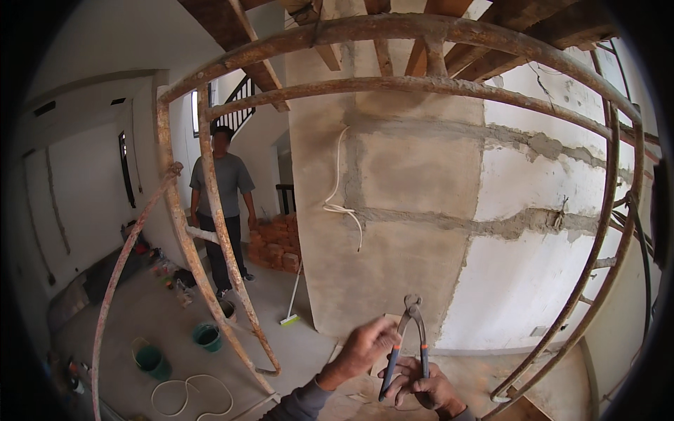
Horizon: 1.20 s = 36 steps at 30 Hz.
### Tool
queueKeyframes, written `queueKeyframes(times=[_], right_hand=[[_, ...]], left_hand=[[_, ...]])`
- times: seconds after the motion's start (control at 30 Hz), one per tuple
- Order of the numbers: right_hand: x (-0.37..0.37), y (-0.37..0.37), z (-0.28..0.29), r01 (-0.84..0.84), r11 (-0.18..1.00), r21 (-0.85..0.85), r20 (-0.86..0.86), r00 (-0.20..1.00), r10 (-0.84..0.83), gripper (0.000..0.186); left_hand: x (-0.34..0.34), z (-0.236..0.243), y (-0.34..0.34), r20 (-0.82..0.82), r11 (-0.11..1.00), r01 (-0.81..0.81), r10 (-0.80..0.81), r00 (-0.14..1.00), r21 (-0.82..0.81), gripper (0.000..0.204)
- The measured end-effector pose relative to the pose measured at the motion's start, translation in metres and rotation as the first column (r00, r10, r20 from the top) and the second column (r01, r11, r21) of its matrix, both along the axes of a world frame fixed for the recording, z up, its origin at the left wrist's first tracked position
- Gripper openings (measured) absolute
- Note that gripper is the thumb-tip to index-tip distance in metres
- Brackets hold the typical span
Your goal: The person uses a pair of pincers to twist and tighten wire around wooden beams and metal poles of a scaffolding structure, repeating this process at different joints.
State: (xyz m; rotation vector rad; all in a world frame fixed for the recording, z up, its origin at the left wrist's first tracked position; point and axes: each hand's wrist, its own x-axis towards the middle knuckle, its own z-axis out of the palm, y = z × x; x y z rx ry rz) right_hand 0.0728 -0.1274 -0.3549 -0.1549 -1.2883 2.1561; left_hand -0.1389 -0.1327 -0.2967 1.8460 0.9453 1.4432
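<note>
A pair of end-cutting pincers with dark blue and orange handles points jaws-up, its handles spread apart. My right hand is closed around the lower handles. Beside the left handle is my left hand, its fingers curled together in a pinch against or just behind the tool. Whatever those fingers hold, if anything, is hidden. The jaws stand in front of the lower part of a patched wall, and I cannot see anything between them.
Rusty scaffold frames stand around me, with wooden planks overhead. A white cable hangs from the wall. Leftward are a person, a brick stack, a broom, green buckets and looped cable on the floor.
</note>
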Motion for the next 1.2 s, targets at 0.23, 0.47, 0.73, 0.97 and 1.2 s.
queueKeyframes(times=[0.23,0.47,0.73,0.97,1.2], right_hand=[[-0.018,-0.004,0.073,-0.011,0.991,0.131,-0.118,0.993,0.027,0.084],[-0.036,-0.019,0.064,-0.003,1.000,-0.030,-0.210,0.978,-0.004,0.087],[-0.035,-0.008,0.003,0.030,0.998,0.058,-0.084,0.996,-0.025,0.084],[-0.011,0.000,-0.019,-0.032,0.995,0.095,0.081,0.996,0.025,0.069],[0.011,-0.001,-0.021,-0.037,0.998,0.053,0.124,0.992,0.030,0.059]], left_hand=[[-0.076,0.158,0.012,0.235,0.658,-0.481,0.431,0.871,0.580,0.016],[-0.109,0.327,0.032,0.252,0.065,-0.432,0.730,0.635,0.900,0.025],[-0.092,0.372,0.073,0.253,0.110,-0.416,0.646,0.720,0.903,0.024],[-0.078,0.379,0.053,0.146,0.496,-0.401,0.475,0.868,0.770,0.039],[-0.072,0.387,0.055,0.212,0.473,-0.476,0.507,0.835,0.742,0.033]])
